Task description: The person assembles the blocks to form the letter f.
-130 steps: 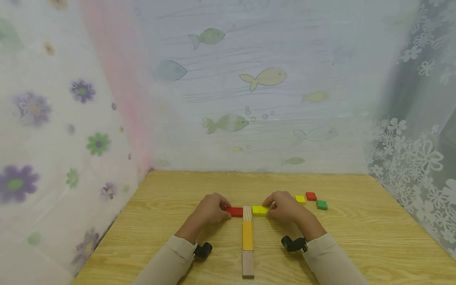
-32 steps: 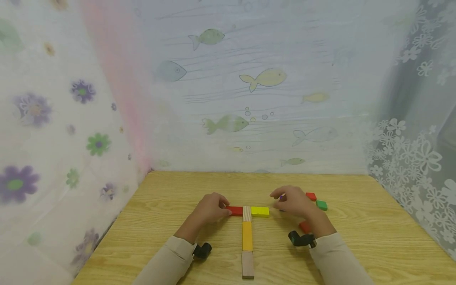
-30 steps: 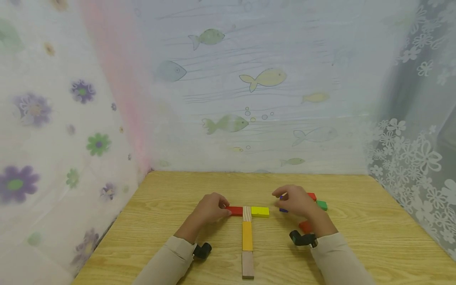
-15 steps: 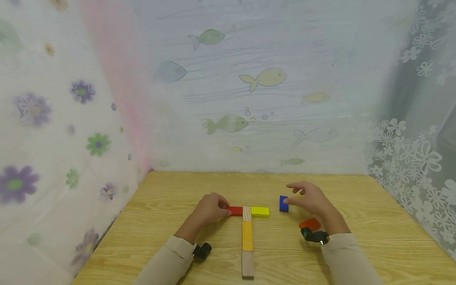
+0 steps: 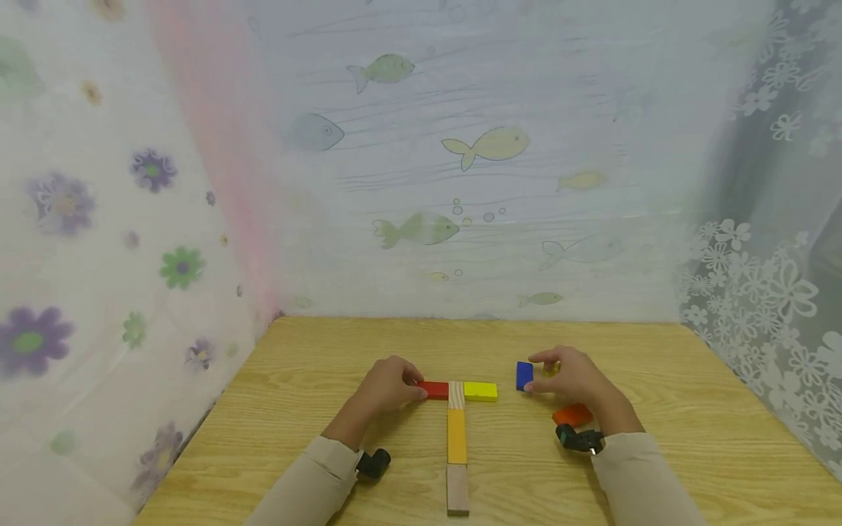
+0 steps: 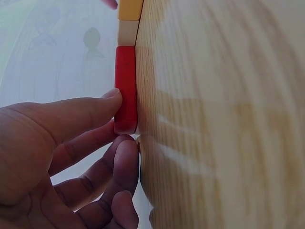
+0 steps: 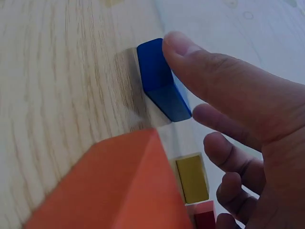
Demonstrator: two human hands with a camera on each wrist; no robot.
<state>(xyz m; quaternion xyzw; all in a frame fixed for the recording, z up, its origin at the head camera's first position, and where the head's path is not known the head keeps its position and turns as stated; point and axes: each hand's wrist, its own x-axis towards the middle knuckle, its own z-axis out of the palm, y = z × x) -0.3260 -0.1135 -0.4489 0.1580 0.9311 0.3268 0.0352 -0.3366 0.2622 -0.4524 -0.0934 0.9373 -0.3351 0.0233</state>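
1. The left grip point(image 5: 387, 386) pinches the outer end of the red block point(image 5: 434, 390), thumb laid along it; the right grip point(image 5: 571, 378) is spread wide, thumb against the blue block point(image 5: 523, 375), index tip at its far corner. Whether that finger presses cannot be told.
2. Both blocks look light, stiff and sturdy, probably painted wood; the smooth faces may slip a little. The blue block's two short ends seem the best hold.
3. The red block lies flat on the surface point(image 5: 401, 497), against the plain wooden block point(image 5: 457, 394). The blue block sits apart, beyond the yellow block point(image 5: 481, 392), between the right grip's thumb and index tips.
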